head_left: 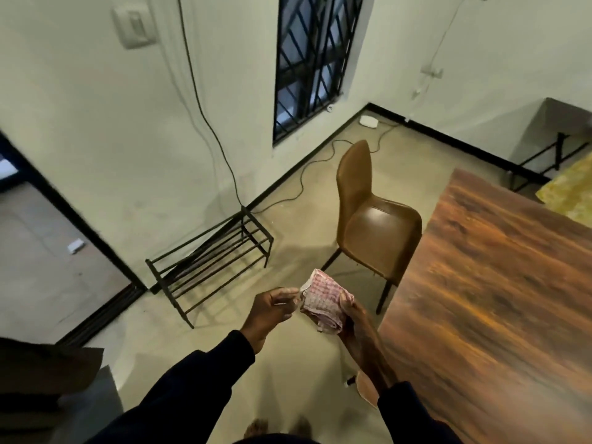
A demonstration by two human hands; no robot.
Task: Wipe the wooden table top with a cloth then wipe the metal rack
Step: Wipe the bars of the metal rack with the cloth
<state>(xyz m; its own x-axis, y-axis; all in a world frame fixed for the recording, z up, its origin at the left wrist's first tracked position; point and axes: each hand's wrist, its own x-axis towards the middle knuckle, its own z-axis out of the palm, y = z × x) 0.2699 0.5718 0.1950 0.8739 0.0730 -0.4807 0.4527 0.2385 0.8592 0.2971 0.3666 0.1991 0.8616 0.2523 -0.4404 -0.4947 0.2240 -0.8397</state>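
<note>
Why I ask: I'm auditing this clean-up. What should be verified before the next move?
1. Cloth in hand: ok; the right hand grips it, the left hand pinches its corner.
2. Wooden table top wiped: cannot tell.
3. Metal rack in view, standing upright: ok.
4. Way to the metal rack free of the chair: ok; the chair stands by the table.
</note>
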